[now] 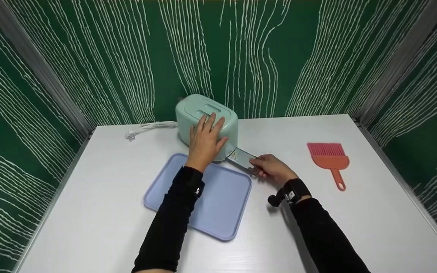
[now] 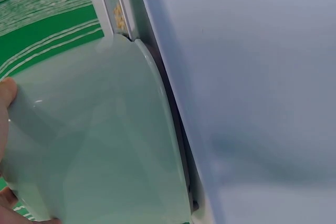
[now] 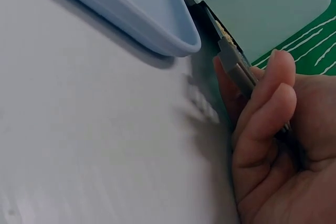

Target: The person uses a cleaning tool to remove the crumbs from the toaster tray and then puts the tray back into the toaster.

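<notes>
A mint-green toaster (image 1: pixel 188 117) stands at the back of the table. My left hand (image 1: pixel 205 146) rests on its top and near side with the fingers spread. Out of the toaster's lower right end juts a flat metal crumb tray (image 1: pixel 243 158), its inner part hidden inside the body. Yellowish crumbs (image 2: pixel 119 18) lie on it close to the toaster. My right hand (image 1: pixel 274 168) pinches the outer end of this crumb tray, thumb above and fingers curled beneath. In the right wrist view the crumb tray's dark edge (image 3: pixel 239 72) shows between the fingers.
A blue tray (image 1: pixel 220 201) lies on the white table in front of the toaster, partly under the left forearm. To the right is an orange hand brush (image 1: pixel 330 162) with pink bristles. The toaster's white cord (image 1: pixel 154 125) and plug lie at the back left, near green walls.
</notes>
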A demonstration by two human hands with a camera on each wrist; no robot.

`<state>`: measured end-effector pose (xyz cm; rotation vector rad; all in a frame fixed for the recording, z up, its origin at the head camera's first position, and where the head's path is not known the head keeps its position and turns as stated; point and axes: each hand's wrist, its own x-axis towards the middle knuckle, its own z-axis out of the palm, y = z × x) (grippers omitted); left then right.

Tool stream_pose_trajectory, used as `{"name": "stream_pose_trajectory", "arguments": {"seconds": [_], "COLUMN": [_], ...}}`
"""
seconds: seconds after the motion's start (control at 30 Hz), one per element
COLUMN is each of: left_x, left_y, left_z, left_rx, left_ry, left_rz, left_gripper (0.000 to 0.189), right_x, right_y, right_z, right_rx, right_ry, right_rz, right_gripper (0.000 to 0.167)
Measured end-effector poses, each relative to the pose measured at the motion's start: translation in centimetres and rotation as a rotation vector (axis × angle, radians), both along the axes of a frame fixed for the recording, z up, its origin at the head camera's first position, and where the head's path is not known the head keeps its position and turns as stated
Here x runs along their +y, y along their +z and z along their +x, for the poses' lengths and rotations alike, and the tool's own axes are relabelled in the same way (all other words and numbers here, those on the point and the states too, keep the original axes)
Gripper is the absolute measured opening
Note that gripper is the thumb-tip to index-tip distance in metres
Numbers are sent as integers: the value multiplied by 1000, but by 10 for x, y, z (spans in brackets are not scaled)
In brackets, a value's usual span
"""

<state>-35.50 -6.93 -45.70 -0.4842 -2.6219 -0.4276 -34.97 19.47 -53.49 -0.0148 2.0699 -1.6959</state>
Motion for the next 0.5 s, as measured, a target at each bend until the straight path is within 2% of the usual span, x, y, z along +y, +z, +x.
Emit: {"name": "stream_pose_trajectory", "arguments": {"seconds": [0.27,0.5], "left_x": [0,0], "left_y": [0,0], "left_z": [1,1], "left_rx": [-17,3], "left_ry": [6,-8], "left_rz": [-11,-1], "left_gripper": [63,62], "right_x": [6,11], "right_y": [-2,0], "right_z": [2,8], "right_rx": [-15,2], "right_ry": [10,17], "right_rz": [-30,-8], "right_gripper": [25,26]}}
